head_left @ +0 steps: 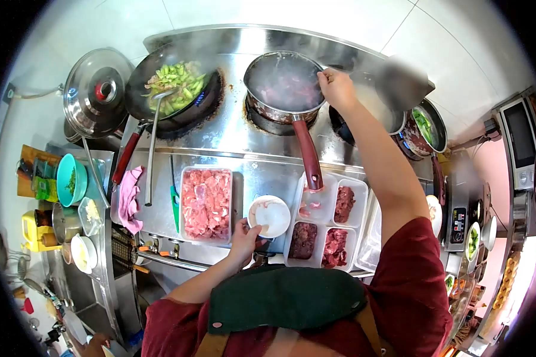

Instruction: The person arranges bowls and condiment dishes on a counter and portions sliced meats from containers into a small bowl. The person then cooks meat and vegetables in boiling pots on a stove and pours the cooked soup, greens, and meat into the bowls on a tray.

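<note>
My left hand (pixel 244 241) is closed on the rim of a small white bowl (pixel 277 215), which looks nearly empty, above the steel counter. At the right rim of a steaming red-handled pot (pixel 286 98), my right hand (pixel 337 89) has its fingers pressed together; what they hold, if anything, is too small to tell. Pinkish pieces show through the steam inside the pot. A tray of raw pink meat (pixel 206 205) lies left of the bowl. To its right sits a divided container (pixel 320 225) with darker meat in its compartments.
A wok (pixel 140 98) with green vegetables and a ladle stands at the back left, over a blue flame. Beside it is a steel lid (pixel 89 98). Another pan (pixel 438 128) holds greens at the right. A pink cloth (pixel 129 199) lies on the counter.
</note>
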Available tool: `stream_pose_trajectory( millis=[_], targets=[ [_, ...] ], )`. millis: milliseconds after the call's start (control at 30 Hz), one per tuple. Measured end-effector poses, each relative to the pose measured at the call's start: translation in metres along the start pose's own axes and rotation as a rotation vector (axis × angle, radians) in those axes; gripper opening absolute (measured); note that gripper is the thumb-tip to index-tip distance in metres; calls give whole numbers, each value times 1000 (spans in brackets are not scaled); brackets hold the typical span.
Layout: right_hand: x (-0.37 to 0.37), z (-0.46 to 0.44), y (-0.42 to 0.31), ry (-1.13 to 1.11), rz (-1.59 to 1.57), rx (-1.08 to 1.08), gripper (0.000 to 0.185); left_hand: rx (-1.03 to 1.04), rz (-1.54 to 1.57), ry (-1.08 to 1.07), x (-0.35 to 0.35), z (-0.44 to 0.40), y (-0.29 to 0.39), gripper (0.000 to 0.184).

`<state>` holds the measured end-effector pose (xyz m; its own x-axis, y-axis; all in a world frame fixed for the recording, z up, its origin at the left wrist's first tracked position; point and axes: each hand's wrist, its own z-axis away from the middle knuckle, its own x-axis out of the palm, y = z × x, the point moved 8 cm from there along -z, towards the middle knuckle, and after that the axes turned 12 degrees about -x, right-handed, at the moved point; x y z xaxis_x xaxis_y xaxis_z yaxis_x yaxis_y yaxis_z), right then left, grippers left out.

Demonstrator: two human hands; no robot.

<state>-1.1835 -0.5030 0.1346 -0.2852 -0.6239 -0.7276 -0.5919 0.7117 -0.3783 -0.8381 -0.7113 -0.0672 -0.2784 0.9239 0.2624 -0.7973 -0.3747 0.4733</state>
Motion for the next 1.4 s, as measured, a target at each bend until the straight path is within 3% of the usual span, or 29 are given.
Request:
stream_pose_trajectory(
  millis=[100,167,200,267,300,367,400,433,500,567,667,733,767,833,867,900,967,1000,1033,1100,1167,1233,1267,1400],
  targets=[
    [3,10,13,-16,-26,174,25,-5,18,-18,3,-5,-4,39],
    [11,18,21,143,-629,364,26,-9,24,-33,3,-6,-5,39],
    [8,17,15,145,-630,362,26,-9,43,-43,3,-8,-6,41],
    [28,22,-4,-184,-721,410,22,-12,61,-51,1,-9,-8,42],
    [31,22,-5,-183,-722,413,22,-10,66,-55,0,-10,-10,41],
    [19,14,-3,78,-607,321,22,-11,65,-56,-2,-10,-12,41],
    [23,10,-9,191,-756,209,24,3,74,-55,-2,-10,-11,39],
    [31,10,-7,193,-756,208,24,16,86,-55,-1,-10,-11,37],
    [46,-1,-24,-39,-532,27,21,28,102,-63,1,-7,-9,35],
    [24,-10,-20,11,-166,38,16,38,118,-66,-2,-4,-8,33],
    [9,-14,-27,32,-138,-17,17,32,92,-75,-5,-5,-10,28],
    [20,-2,-12,-122,-339,203,17,-4,102,-97,-6,-3,-13,25],
    [18,1,-7,-117,-335,206,17,-4,96,-102,-7,0,-12,25],
    [1,-3,-11,-17,77,-6,18,-25,84,-119,-5,3,-10,24],
    [0,-2,-8,20,178,-14,21,-21,81,-124,-7,2,-11,24],
    [2,-3,-6,24,183,-14,21,-39,69,-133,-10,1,-14,23],
    [17,5,22,103,-427,281,25,-58,50,-145,-12,1,-19,23],
    [17,5,17,143,-529,260,25,-69,32,-121,-14,3,-21,23],
    [13,7,17,150,-526,262,25,-77,14,-99,-15,5,-21,23],
    [-2,-1,-4,37,85,82,22,-99,-17,-99,-14,11,-19,23],
    [4,-2,3,120,79,84,19,-132,-47,-98,-15,13,-24,24],
    [13,-3,7,169,-406,109,19,-143,-54,-144,-15,13,-30,24],
    [14,3,16,25,-183,195,19,-144,-59,-146,-16,15,-32,24],
    [13,3,9,123,-346,242,21,-193,-280,-217,-9,35,-33,29]
  ],
)
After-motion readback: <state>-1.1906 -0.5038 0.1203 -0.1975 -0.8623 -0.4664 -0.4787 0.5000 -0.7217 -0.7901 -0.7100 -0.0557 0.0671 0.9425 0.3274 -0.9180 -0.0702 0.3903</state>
